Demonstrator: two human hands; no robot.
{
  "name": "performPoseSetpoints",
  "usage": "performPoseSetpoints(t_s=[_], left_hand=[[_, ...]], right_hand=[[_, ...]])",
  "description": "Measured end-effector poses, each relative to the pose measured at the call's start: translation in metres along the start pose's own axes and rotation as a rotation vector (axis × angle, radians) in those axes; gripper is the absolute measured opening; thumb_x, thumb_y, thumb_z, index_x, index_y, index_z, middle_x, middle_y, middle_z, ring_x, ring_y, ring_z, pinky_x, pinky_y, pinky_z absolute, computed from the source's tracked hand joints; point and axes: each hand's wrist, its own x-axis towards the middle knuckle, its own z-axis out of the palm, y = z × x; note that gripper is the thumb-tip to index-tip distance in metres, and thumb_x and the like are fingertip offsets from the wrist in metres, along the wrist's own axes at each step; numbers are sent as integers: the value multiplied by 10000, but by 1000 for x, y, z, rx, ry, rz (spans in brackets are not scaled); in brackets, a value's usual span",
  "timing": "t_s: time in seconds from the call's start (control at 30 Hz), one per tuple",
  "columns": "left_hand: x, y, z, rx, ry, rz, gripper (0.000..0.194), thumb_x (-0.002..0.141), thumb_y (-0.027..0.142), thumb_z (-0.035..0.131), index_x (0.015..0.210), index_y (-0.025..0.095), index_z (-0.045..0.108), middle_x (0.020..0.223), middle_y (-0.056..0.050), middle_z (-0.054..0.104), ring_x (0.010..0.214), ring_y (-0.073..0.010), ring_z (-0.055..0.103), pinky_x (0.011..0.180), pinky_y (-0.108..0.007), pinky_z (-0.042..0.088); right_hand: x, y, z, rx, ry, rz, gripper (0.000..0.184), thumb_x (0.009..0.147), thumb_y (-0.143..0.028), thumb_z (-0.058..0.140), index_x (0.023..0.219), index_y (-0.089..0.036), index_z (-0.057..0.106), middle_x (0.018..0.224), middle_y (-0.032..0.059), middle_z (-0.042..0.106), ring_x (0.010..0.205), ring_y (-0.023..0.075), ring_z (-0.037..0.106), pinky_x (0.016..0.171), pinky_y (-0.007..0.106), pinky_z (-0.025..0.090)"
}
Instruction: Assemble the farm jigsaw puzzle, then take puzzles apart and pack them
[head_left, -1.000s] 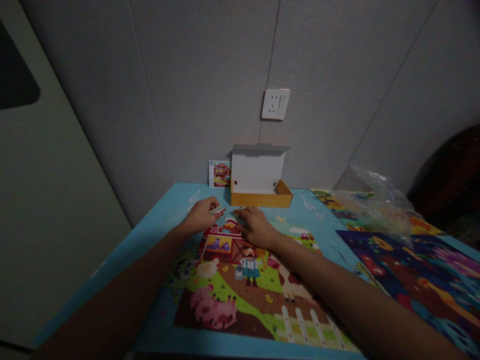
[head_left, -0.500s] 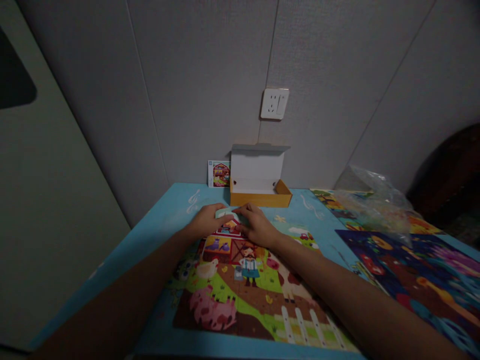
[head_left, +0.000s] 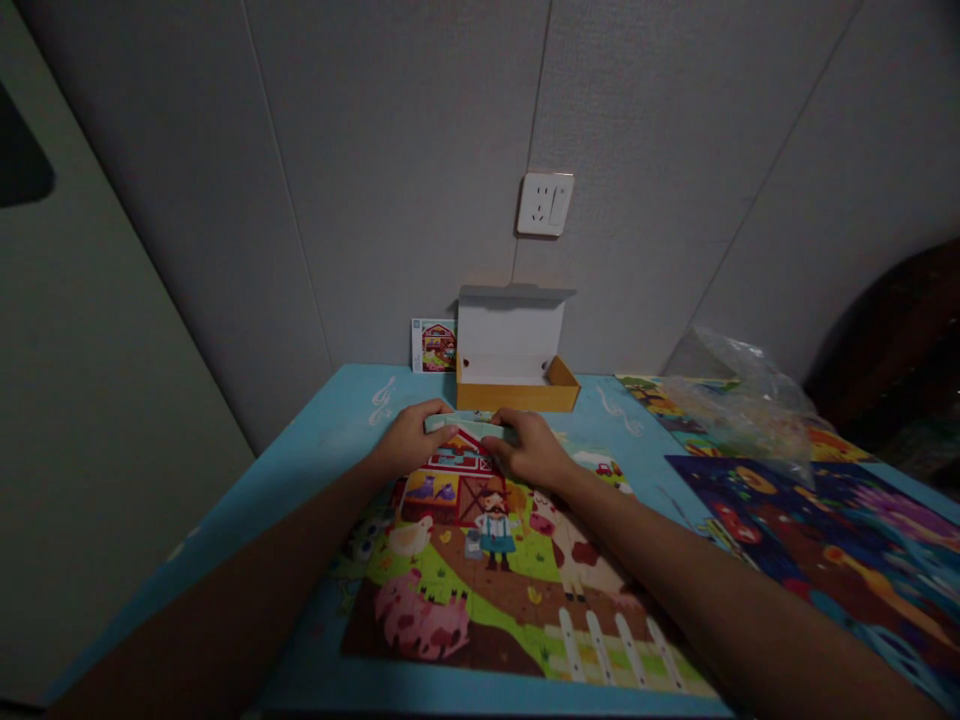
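A farm jigsaw puzzle with a pig, a cow, a farmer and a red barn lies assembled on the light blue table. At its far edge, the top strip around the barn roof is raised and tilted. My left hand grips this edge on the left, thumb on the near face and fingers behind. On the right of the roof, my right hand pinches the same edge in a similar way. The fingertips behind the puzzle are hidden, and my right forearm covers part of its right side.
Behind the hands stands an open yellow box, beside a small picture card against the wall. To the right lie a dark, colourful puzzle and another picture puzzle, partly under a clear plastic bag.
The puzzle's far edge has been raised between my hands. My right hand has shifted slightly right, so more of the barn roof shows. The view has moved a little.
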Motion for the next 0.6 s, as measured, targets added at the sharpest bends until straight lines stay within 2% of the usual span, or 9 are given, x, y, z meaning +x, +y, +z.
performPoseSetpoints(t_s=[0.1, 0.2, 0.3, 0.4, 0.5, 0.6], left_hand=[[0, 2, 0, -21, 61, 9, 185, 789, 349, 542, 789, 167, 575, 703, 11, 602, 672, -155, 568, 615, -244, 433], [-1, 3, 0, -36, 122, 41, 175, 794, 344, 546, 797, 171, 566, 702, 9, 600, 679, -154, 570, 635, -248, 443], [-2, 4, 2, -161, 92, 59, 185, 809, 360, 537, 830, 176, 542, 698, 11, 601, 661, -148, 584, 625, -245, 469], [-2, 4, 5, -251, 74, 32, 197, 811, 368, 542, 858, 177, 532, 658, 23, 585, 565, -126, 562, 550, -230, 465], [-1, 2, 9, -275, 128, -20, 196, 817, 368, 540, 870, 179, 530, 612, 38, 573, 480, -105, 520, 491, -215, 439], [-2, 2, 12, -247, 194, -36, 180, 827, 365, 524, 855, 187, 522, 592, 46, 555, 481, -105, 524, 492, -209, 435]], right_hand=[[-1, -4, -3, -2, 59, -50, 145, 792, -309, 610, 740, -174, 615, 693, 11, 630, 659, 151, 537, 629, 256, 343], [-2, -5, -5, 20, 82, -84, 186, 821, -343, 587, 757, -170, 613, 700, 9, 622, 662, 147, 530, 628, 251, 341], [-2, -5, -6, 72, 60, -87, 207, 849, -363, 558, 809, -166, 609, 692, -1, 612, 618, 129, 513, 591, 235, 333], [-2, -3, -4, 69, 71, -102, 218, 857, -376, 554, 831, -166, 610, 692, 0, 608, 609, 126, 506, 581, 233, 331], [-2, -1, -2, 64, 116, -103, 220, 861, -376, 550, 845, -169, 620, 703, 7, 613, 619, 131, 513, 591, 236, 341], [-1, -1, 0, 64, 141, -83, 219, 865, -372, 541, 840, -171, 623, 706, 12, 618, 610, 131, 512, 592, 237, 344]])
